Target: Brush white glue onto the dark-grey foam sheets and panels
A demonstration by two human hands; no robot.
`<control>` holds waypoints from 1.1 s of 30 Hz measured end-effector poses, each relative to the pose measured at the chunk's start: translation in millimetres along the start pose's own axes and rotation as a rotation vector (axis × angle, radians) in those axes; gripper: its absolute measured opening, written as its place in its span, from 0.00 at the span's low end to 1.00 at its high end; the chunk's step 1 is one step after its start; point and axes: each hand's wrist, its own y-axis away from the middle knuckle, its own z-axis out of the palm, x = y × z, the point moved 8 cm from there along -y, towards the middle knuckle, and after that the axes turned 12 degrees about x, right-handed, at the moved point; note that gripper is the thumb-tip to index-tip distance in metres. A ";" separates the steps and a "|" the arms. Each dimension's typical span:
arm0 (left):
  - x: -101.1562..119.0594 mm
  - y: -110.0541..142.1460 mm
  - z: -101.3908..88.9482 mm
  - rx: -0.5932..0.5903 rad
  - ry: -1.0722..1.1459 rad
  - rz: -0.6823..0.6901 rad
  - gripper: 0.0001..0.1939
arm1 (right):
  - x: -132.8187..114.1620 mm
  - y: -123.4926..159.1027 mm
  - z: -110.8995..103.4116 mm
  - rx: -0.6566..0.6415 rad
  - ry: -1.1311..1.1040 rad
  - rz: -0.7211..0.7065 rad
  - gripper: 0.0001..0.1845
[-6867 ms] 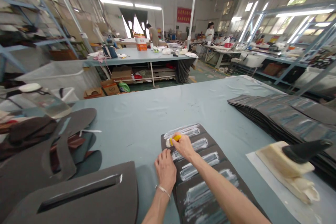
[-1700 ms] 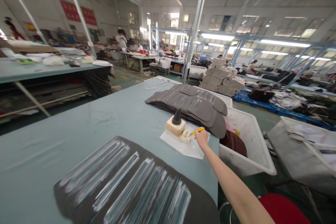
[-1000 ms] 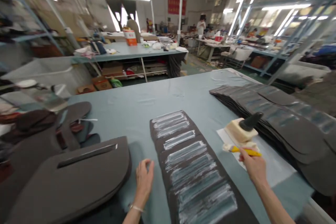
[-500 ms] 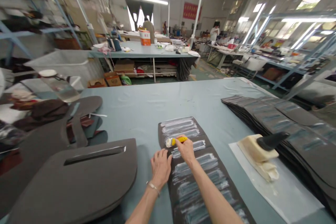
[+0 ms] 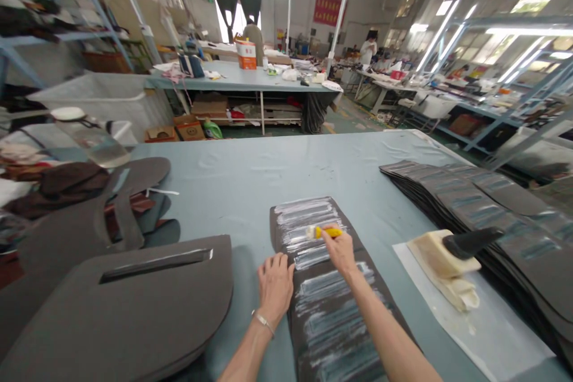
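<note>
My right hand (image 5: 341, 249) is closed around the yellow handle of a small brush (image 5: 329, 231). Its whitish bristles touch a long dark grey panel (image 5: 331, 274) lying on the table. White wet-looking smears run across that panel in bands, over several slots. My left hand (image 5: 274, 280) lies flat with fingers stretched out along the panel's left edge, a bracelet on its wrist. To the right, a cream-coloured container (image 5: 441, 253) with a black spout-like part (image 5: 472, 243) sits on a white sheet (image 5: 474, 325).
A stack of similar dark panels (image 5: 483, 209) stands at the right. On the left are large rounded grey pieces (image 5: 170, 304) with a slot, and a clear jar (image 5: 92, 137) with a white lid. Beyond the pale blue table (image 5: 250, 173) is another table (image 5: 215, 85); people stand farther back.
My right hand has moved the brush rightward and slightly up across the panel, and the white smear there has spread. My left hand stays nearly in place.
</note>
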 end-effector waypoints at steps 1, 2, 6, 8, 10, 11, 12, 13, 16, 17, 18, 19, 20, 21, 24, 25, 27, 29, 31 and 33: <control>1.0 0.5 0.0 -0.001 -0.005 0.004 0.15 | -14.5 14.0 23.3 -0.090 -0.061 -0.031 0.14; 1.8 1.1 0.0 0.000 -0.010 0.007 0.15 | -23.3 24.1 40.7 -0.157 -0.094 -0.044 0.14; 2.6 3.2 1.3 0.010 -0.020 0.010 0.15 | 11.6 4.9 22.7 -0.089 0.007 0.065 0.13; 0.4 2.5 3.1 0.006 0.000 0.001 0.14 | 47.6 -22.4 -31.7 0.098 0.117 0.131 0.15; -6.6 1.3 6.2 -0.023 0.054 -0.053 0.14 | 70.3 -40.0 -83.1 0.251 0.215 0.157 0.16; -11.8 1.3 7.5 -0.040 0.094 -0.098 0.14 | 73.8 -42.5 -98.1 0.285 0.227 0.159 0.17; -17.2 2.1 7.9 -0.049 0.137 -0.146 0.14 | 72.0 -40.1 -103.7 0.286 0.208 0.156 0.17; -21.8 3.7 7.0 -0.047 0.176 -0.187 0.14 | 65.2 -32.7 -99.0 0.251 0.157 0.148 0.17; -21.6 14.6 -0.5 -0.007 0.233 -0.171 0.14 | 23.3 14.9 -44.0 0.031 -0.090 0.108 0.15; -16.8 20.1 -2.7 -0.001 0.225 -0.127 0.14 | 7.8 34.1 -22.4 -0.034 -0.159 0.096 0.14; -11.4 26.2 -3.9 -0.002 0.205 -0.083 0.15 | -5.6 51.6 -2.3 -0.099 -0.202 0.081 0.13; -6.0 32.3 -4.3 -0.006 0.178 -0.045 0.15 | -15.1 64.8 13.2 -0.145 -0.226 0.065 0.13; -1.3 37.8 -4.3 -0.010 0.147 -0.016 0.15 | -19.2 72.1 22.5 -0.166 -0.229 0.053 0.12; 2.1 42.3 -4.1 -0.011 0.116 0.002 0.16 | -17.3 73.1 25.1 -0.170 -0.216 0.048 0.12; 7.3 48.7 -2.5 -0.009 0.063 0.026 0.16 | 19.1 43.3 -10.3 -0.047 -0.118 0.084 0.12; 7.7 48.7 -1.9 -0.008 0.060 0.030 0.16 | 36.1 28.2 -32.6 0.020 -0.071 0.107 0.13; 6.3 47.0 -0.8 -0.007 0.067 0.027 0.16 | 64.8 1.7 -78.7 0.148 0.044 0.153 0.15; 2.1 44.6 0.0 -0.018 0.095 0.002 0.16 | 75.9 -10.8 -109.3 0.239 0.147 0.174 0.16; -5.0 43.5 0.2 -0.038 0.148 -0.064 0.15 | 65.4 -4.8 -110.2 0.257 0.156 0.163 0.16; -10.4 44.7 -1.9 -0.038 0.205 -0.126 0.16 | 37.6 18.2 -82.3 0.179 0.047 0.128 0.16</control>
